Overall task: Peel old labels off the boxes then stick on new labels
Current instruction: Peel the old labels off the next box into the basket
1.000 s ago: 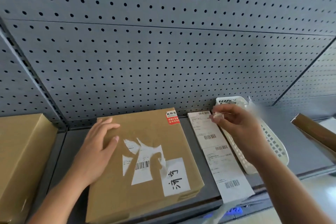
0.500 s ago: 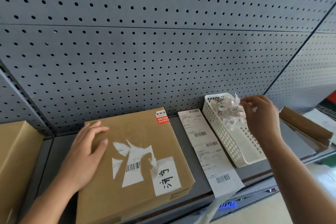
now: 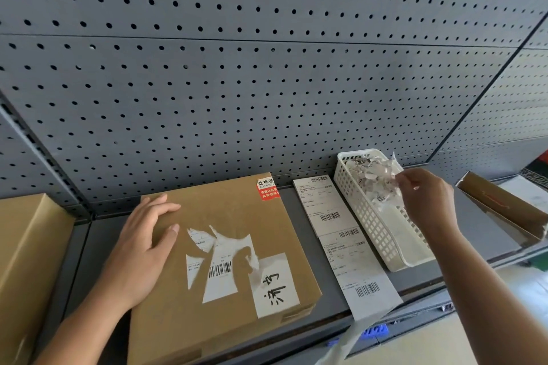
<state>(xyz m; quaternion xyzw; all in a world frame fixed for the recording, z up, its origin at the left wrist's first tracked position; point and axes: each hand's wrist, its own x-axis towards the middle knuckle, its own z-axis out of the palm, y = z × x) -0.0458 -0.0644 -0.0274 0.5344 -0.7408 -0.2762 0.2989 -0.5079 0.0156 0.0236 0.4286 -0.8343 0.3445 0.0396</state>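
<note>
On shelf point(image 3: 89, 246): three boxes point(image 3: 231, 216), one basket point(image 3: 376, 225).

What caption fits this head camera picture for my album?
Left hand rests on the half-peeled box while the right hand pinches a torn scrap over the white basket.

Box point(image 3: 225, 261) on the shelf point(image 3: 462, 249) with a torn label point(image 3: 221, 264) on top, label strip point(image 3: 341, 243) just right of it, basket point(image 3: 382, 234) right again holding what look like scraps point(image 3: 373, 178), second box point(image 3: 26, 261) far left, pegboard point(image 3: 267, 83) behind.
</note>
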